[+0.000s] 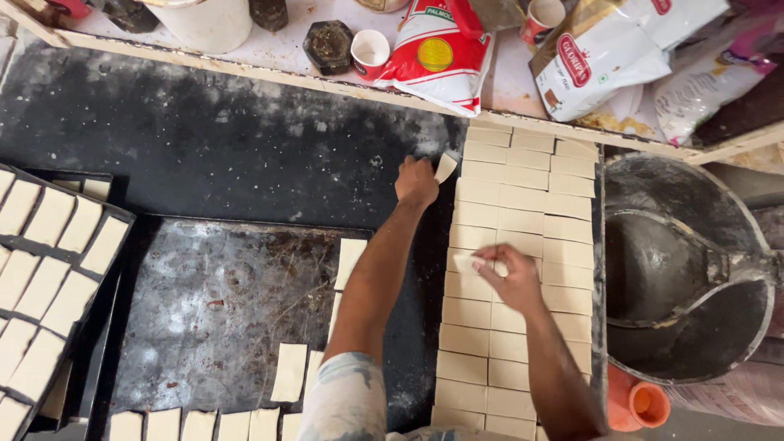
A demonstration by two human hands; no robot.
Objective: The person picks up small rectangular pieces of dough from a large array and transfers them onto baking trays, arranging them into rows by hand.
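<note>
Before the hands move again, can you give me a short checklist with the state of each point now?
1. Left hand holds one dough square at the grid's top left edge: ok.
2. Right hand grips a dough piece lifted off the cut dough sheet: ok.
3. Dark baking tray has free room: ok.
4. Squares on the tray lie apart: ok.
5. Left side tray is full: cannot tell.

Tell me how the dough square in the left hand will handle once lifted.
The dough square in the left hand looks thin and curls at its edge, so probably soft and floppy. Likely light, since fingertips alone lift it. The floured slab suggests it is sticky.
</note>
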